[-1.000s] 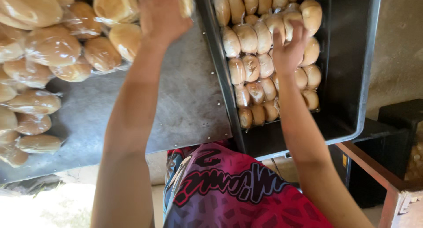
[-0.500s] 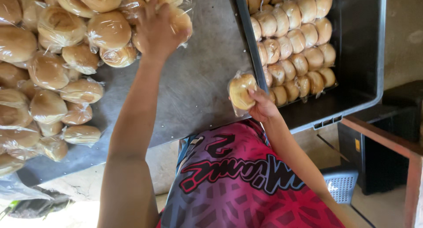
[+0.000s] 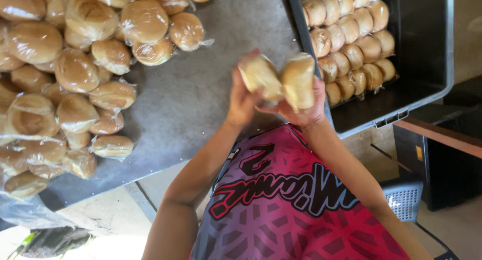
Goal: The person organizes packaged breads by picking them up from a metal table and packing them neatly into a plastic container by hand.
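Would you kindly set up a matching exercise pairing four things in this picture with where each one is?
Things:
1. wrapped buns
2. bare buns
3. left hand
4. right hand

Places:
A. in the dark tray
B. holding a bun, nearer the tray
C. piled on the grey table
D. holding a bun in plastic

Pairs: 1-C, 2-A, 3-D, 4-B

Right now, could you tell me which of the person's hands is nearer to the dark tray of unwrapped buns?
The right hand, holding a bun, sits just beside the dark tray. The left hand, holding another bun, is farther off, over the grey table.
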